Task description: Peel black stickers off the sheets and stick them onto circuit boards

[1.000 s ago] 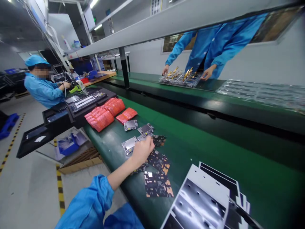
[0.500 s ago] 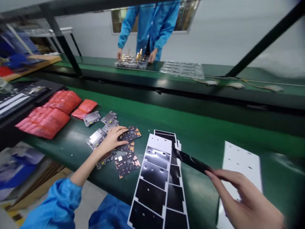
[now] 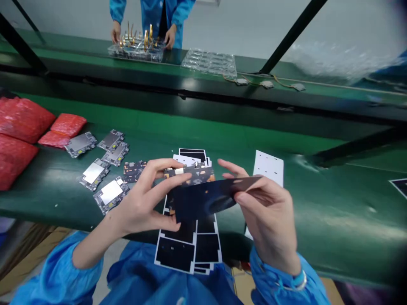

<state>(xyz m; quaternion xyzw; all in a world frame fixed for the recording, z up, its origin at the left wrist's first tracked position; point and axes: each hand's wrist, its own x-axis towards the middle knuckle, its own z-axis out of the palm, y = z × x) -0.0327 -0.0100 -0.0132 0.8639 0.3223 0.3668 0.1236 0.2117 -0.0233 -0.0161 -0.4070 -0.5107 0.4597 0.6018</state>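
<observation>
My left hand [image 3: 143,197] pinches a small dark circuit board [image 3: 189,176] with a white patch between thumb and fingers. My right hand [image 3: 265,212] grips one end of a curved, glossy black film strip [image 3: 206,198], whose other end lies against the board. Below both hands is a stack of black film sheets on white backing [image 3: 176,252], partly hidden by the strip and my left hand. Several metal-shielded circuit boards [image 3: 111,195] lie to the left of my left hand, and a dark board [image 3: 133,171] sits just beyond its fingers.
Red bubble-wrap bags [image 3: 62,131] lie at the left of the green bench [image 3: 318,212]. A white backing sheet [image 3: 269,167] stands beyond my right hand. Across the far belt, a co-worker's hands [image 3: 170,36] hold a tray of gold-coloured parts [image 3: 136,48], beside a transparent plastic tray [image 3: 210,63].
The view has swung right. My left hand has risen from the boards with a board in it. My right hand has brought the black strip up to the middle, over the stack.
</observation>
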